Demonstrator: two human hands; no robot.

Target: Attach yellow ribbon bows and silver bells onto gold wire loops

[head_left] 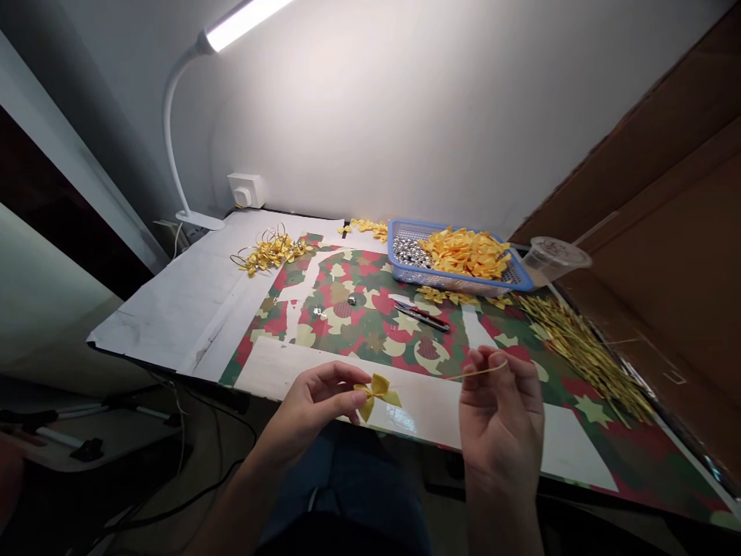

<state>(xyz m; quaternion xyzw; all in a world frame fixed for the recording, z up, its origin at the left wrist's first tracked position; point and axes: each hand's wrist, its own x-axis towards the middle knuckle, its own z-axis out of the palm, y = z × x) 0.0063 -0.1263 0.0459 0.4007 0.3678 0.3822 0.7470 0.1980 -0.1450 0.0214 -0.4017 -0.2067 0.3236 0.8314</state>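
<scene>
Between the thumb and fingers of my left hand (324, 401) is a yellow ribbon bow (377, 392), held above the table's near edge. My right hand (501, 421) pinches a thin gold cord (480, 373), which points left toward the bow; I cannot tell whether the two are joined. Past my hands, a small silver bell (352, 300) rests on the patterned sheet. A pair of thread snips (422, 315) lies to the right of it.
A blue basket (463, 287) holds yellow bows (466, 251) and silver bells (411, 252). Gold cords (587, 355) lie at the right, beside a cardboard wall (654, 193). Corded bows (271, 253) are heaped at the left. A clear plastic cup (556, 259) and a lamp (170, 139) stand behind.
</scene>
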